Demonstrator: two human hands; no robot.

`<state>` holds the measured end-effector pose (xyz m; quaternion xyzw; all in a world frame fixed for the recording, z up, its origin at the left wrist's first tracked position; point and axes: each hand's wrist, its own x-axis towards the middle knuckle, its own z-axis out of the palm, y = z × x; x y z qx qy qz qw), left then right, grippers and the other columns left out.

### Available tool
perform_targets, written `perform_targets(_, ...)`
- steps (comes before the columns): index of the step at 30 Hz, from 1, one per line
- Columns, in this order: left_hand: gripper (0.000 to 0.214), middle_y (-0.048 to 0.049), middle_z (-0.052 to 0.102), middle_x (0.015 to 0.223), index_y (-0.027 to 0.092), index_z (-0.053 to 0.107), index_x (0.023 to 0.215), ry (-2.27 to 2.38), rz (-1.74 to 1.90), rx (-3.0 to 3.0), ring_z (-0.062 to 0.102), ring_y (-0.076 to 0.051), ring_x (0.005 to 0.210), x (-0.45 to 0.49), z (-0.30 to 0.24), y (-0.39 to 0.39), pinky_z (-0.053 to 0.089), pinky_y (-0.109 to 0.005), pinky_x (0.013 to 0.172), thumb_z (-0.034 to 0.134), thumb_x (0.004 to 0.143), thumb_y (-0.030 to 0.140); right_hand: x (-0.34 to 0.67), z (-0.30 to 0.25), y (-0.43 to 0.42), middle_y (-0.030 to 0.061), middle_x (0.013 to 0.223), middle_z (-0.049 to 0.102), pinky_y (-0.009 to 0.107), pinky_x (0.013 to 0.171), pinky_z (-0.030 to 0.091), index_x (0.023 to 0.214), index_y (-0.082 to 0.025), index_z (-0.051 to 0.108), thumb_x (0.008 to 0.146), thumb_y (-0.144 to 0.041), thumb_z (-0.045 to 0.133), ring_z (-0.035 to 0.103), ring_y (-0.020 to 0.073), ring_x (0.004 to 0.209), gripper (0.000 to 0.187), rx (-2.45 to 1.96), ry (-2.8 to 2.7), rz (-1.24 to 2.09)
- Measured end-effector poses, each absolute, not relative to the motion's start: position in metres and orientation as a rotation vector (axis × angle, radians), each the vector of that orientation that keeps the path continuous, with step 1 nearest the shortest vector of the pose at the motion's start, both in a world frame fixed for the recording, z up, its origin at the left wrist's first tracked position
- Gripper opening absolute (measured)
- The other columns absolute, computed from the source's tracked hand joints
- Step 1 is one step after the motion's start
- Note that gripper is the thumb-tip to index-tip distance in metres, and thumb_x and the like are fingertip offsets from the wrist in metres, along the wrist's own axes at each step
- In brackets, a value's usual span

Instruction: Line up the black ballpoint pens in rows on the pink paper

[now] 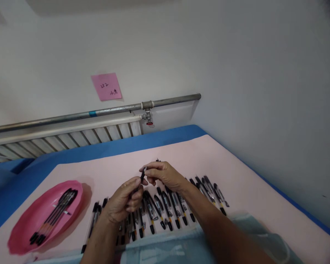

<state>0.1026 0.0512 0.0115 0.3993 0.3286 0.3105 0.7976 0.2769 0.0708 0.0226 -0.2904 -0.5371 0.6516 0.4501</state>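
Observation:
My left hand (124, 201) is closed around the barrel of a black pen (142, 176), raised a little above the table. My right hand (163, 174) pinches the upper end of the same pen with thumb and fingertips. Under both hands lies a row of several clear-and-black pens (165, 209) side by side on a pale pink sheet (236, 176). My forearms hide part of that row.
A pink oval tray (24, 223) with several pens (55, 211) in it sits at the left. The pink sheet lies on a blue surface (121, 145). Behind are a radiator (71, 137), a metal pipe (112, 109) and a pink note (106, 86) on the wall.

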Motion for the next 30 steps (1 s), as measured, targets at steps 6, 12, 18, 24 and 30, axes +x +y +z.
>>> perform_targets(6,0.024,0.0102,0.030,0.049,0.017,0.051,0.084,0.734,0.684,0.839,0.012,-0.001,0.034,0.108,0.011,0.051,0.009,-0.013,0.031,0.053,0.079,0.041,0.271,0.020,0.072,-0.0027,0.054,0.054,0.022,0.049,0.036,0.083,-0.012,0.066,0.068,-0.027,0.065,0.048,0.0078,0.050,0.022,-0.741,-1.223,1.586)
perform_targets(12,0.026,0.0100,0.032,0.049,0.018,0.050,0.085,0.826,0.706,0.843,0.015,0.000,0.034,0.112,0.011,0.052,0.007,-0.013,0.032,0.053,0.078,0.043,0.263,0.017,0.072,-0.0053,0.048,0.050,0.020,0.044,0.034,0.065,-0.014,0.057,0.064,-0.034,0.068,0.044,0.0067,0.045,0.023,-0.936,-1.177,1.428)
perform_targets(18,0.028,0.0107,0.030,0.048,0.018,0.051,0.087,0.813,0.752,0.834,0.014,-0.001,0.034,0.111,0.012,0.052,0.008,-0.013,0.031,0.055,0.077,0.043,0.262,0.015,0.073,-0.0018,0.058,0.054,0.021,0.047,0.036,0.084,-0.014,0.064,0.069,-0.035,0.061,0.051,0.0094,0.054,0.026,-0.803,-1.151,1.536)
perform_targets(24,0.028,0.0105,0.030,0.048,0.017,0.052,0.086,0.851,0.770,0.845,0.015,-0.001,0.034,0.114,0.012,0.051,0.008,-0.013,0.031,0.056,0.076,0.043,0.263,0.014,0.074,-0.0035,0.052,0.052,0.021,0.046,0.034,0.067,-0.014,0.060,0.067,-0.034,0.064,0.043,0.0065,0.046,0.020,-0.872,-1.154,1.443)
perform_targets(30,0.028,0.0105,0.031,0.048,0.017,0.052,0.086,0.843,0.778,0.845,0.014,-0.001,0.034,0.114,0.012,0.051,0.007,-0.014,0.032,0.056,0.076,0.043,0.260,0.014,0.074,-0.0015,0.059,0.056,0.021,0.048,0.036,0.084,-0.014,0.065,0.069,-0.033,0.061,0.049,0.0087,0.053,0.025,-0.828,-1.138,1.479)
